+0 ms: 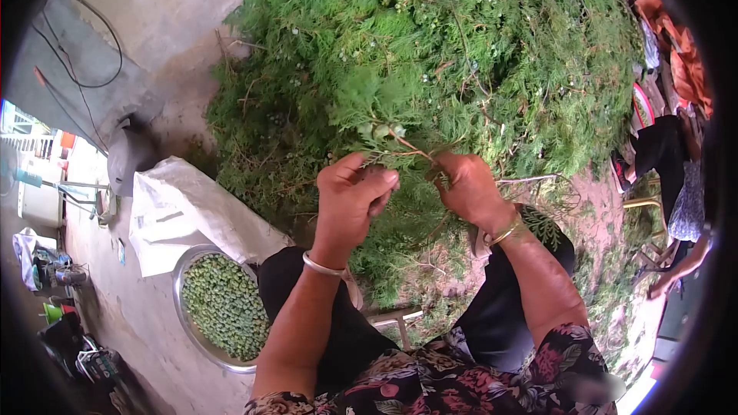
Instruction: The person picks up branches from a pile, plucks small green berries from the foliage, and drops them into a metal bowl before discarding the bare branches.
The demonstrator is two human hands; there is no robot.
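Soft, even daylight falls on the left hand (350, 200) and right hand (469, 188), both sharp at the centre with only faint shadows beneath them, while fisheye distortion bends everything far out from the hands and a black vignette swallows the blurred corners.

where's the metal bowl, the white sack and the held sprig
metal bowl (177, 292): head view, left rim
white sack (177, 207): head view, middle of its top
sprig (382, 131): head view, green berries at its tip

A metal bowl (176, 296) of green berries (223, 303) sits on the concrete floor (131, 327), touching a white sack (184, 211). At the right edge another person (686, 207) sits near orange cloth (680, 54).
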